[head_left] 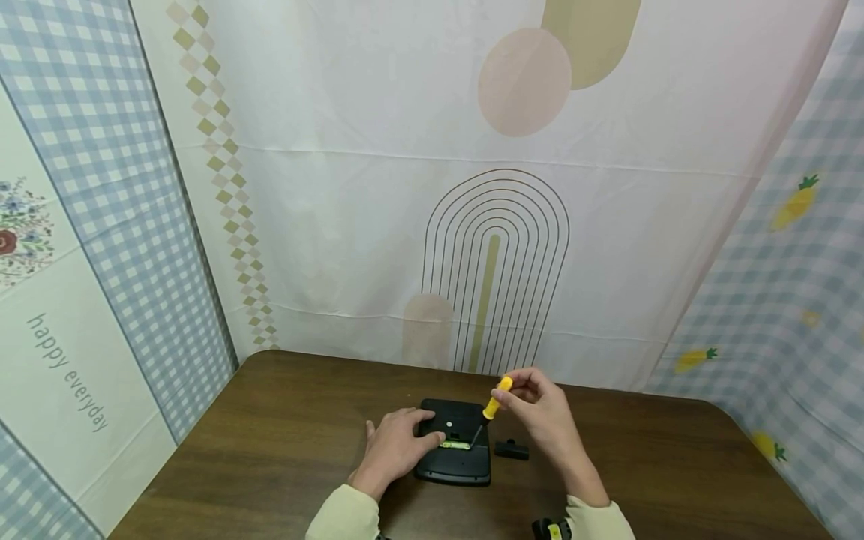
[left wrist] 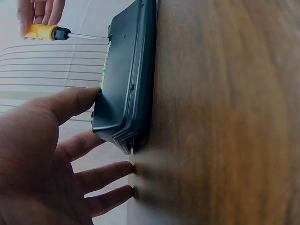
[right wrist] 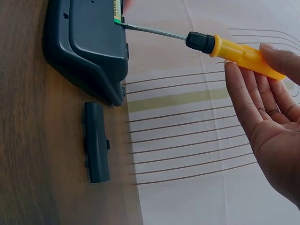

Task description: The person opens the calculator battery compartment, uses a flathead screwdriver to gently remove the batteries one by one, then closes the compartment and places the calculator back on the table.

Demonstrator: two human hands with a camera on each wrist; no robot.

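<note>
A black device (head_left: 451, 469), shaped like a desk calculator, lies back side up on the wooden table. In its uncovered battery compartment sits a green and yellow battery (head_left: 455, 445). My left hand (head_left: 397, 447) rests on the device's left side, its thumb at the battery's left end and its fingers spread. My right hand (head_left: 543, 416) pinches a screwdriver (head_left: 496, 399) by its yellow handle. In the right wrist view the tip of the metal shaft (right wrist: 157, 32) meets the battery's end. A small black battery cover (right wrist: 97, 143) lies apart, to the device's right.
The brown table (head_left: 270, 442) ends against a patterned white cloth (head_left: 351, 240) at the back. Checked blue cloths hang on both sides. A black and yellow band (head_left: 552, 529) shows at the right wrist.
</note>
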